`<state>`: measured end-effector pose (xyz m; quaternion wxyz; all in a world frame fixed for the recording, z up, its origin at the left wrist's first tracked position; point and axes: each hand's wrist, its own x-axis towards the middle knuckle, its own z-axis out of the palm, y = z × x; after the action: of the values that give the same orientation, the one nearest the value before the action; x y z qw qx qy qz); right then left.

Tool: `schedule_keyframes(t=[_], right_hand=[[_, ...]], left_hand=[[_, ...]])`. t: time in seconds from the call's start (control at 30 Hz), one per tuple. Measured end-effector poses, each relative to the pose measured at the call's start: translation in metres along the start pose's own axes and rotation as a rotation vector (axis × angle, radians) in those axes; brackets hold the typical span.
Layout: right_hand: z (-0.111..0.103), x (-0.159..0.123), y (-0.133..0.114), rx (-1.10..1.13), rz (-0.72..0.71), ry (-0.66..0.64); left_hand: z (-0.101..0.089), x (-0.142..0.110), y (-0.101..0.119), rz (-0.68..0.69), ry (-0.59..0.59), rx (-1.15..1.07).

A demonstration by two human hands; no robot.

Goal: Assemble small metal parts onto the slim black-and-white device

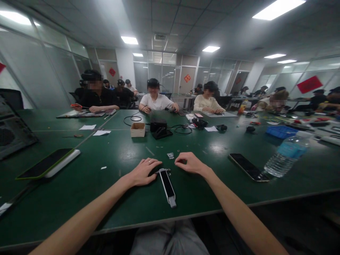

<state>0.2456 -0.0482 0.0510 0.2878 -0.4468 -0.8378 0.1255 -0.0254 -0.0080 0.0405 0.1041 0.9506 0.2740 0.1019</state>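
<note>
A narrow white-edged object with a black face lies on the green table in front of me, a light grey tab at its near end and small metal-looking parts at its far end. Beside that far end rests my left hand, palm down, fingers stretched and thumb apart; whether it touches the object I cannot tell. My right hand is just to the right, thumb and fingertips pinched together; anything between them is too small to make out. Beyond the hands lies a small silvery metal piece, with tiny bits nearby.
A dark phone and a water bottle stand to the right, near a blue tray. At left is a green-edged phone-like device. A small cardboard box, black box and cables lie ahead. Several people sit opposite.
</note>
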Motion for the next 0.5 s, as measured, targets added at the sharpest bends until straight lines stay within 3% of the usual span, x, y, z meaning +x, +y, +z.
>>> schedule_keyframes(t=[0.23, 0.5], right_hand=[[0.014, 0.002, -0.009, 0.005, 0.012, -0.176], [0.016, 0.004, -0.012, 0.0, 0.014, -0.233]], left_hand=[[-0.005, 0.001, 0.004, -0.001, -0.023, 0.042], [-0.011, -0.004, -0.004, -0.036, -0.028, 0.11]])
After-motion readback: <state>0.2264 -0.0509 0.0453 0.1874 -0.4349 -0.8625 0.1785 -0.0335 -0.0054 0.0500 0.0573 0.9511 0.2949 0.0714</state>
